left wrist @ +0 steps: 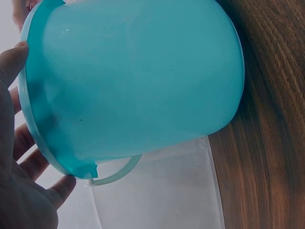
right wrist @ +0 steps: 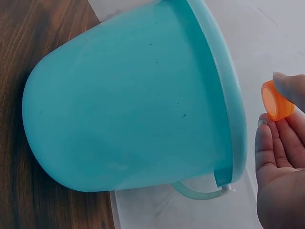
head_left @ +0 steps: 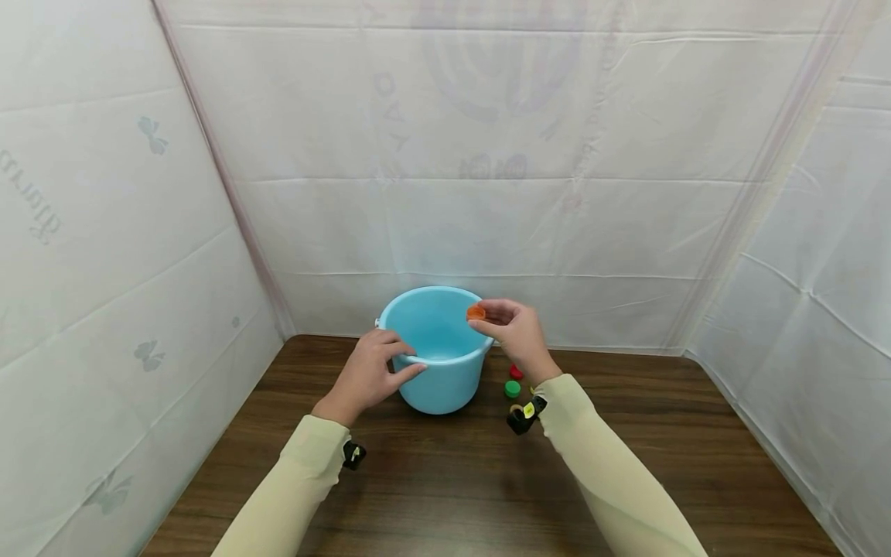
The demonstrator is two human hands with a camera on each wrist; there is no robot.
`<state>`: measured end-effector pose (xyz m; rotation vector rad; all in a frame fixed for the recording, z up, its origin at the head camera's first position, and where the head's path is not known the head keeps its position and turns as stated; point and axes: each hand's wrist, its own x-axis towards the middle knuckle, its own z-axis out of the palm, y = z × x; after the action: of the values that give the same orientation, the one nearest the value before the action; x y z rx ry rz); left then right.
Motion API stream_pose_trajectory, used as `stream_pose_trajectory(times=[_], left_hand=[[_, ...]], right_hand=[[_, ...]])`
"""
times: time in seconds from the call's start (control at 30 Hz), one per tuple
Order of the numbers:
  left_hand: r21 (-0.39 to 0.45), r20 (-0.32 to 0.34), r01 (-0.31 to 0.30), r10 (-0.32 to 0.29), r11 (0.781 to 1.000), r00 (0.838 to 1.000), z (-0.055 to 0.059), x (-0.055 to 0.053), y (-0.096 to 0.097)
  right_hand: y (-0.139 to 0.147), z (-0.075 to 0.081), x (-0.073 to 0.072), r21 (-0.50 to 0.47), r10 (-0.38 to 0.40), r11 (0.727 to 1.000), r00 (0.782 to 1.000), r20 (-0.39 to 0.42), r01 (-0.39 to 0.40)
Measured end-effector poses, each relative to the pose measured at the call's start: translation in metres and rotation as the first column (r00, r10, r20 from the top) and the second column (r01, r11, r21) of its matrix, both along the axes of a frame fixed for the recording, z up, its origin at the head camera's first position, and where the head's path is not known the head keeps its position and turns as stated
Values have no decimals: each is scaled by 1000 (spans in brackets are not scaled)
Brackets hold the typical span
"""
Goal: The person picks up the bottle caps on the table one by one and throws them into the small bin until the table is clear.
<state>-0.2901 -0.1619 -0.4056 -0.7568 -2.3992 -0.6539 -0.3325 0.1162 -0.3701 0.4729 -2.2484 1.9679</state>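
Observation:
A light blue bucket [head_left: 440,387] stands upright on the wooden table. My left hand [head_left: 369,371] holds its near-left rim, with the thumb [left wrist: 13,62] on the outside and the other fingers over the edge. Between thumb and fingers, my right hand [head_left: 515,333] pinches an orange bottle cap [right wrist: 276,101] at the bucket's right rim, slightly above it. In the right wrist view the cap is apart from the bucket wall. A green bottle cap [head_left: 512,389] and a red one [head_left: 517,372] lie on the table beneath the right wrist.
Something yellow [head_left: 532,390] is mostly hidden by the right wrist, and a small tan ring-shaped thing [head_left: 516,408] shows beside the wrist camera. White sheeting [head_left: 487,232] walls the table [head_left: 445,480] at the back and both sides. The bucket's pale handle [left wrist: 119,175] hangs behind it.

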Motion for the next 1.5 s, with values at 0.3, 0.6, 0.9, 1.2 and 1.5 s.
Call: stream_pose_trajectory(times=[0.3, 0.6, 0.9, 1.2, 1.5], left_hand=[[-2, 0, 0, 0, 1000, 1000, 0, 0, 0], [-4, 7, 3, -3, 1000, 1000, 1, 1, 1], [-9, -2, 4, -4, 1000, 1000, 1, 1, 1], [-4, -9, 2, -2, 1000, 1000, 0, 1, 0], [1, 5, -3, 3, 1000, 1000, 0, 2, 0]], right_hand=[[-6, 1, -5, 74, -23, 997, 999, -28, 25], [-7, 0, -9, 97, -36, 995, 999, -6, 36], [-5, -3, -10, 108, -35, 993, 999, -40, 39], [5, -9, -12, 85, -45, 995, 998, -48, 49], [18, -11, -7, 77, -72, 994, 997, -30, 75]])
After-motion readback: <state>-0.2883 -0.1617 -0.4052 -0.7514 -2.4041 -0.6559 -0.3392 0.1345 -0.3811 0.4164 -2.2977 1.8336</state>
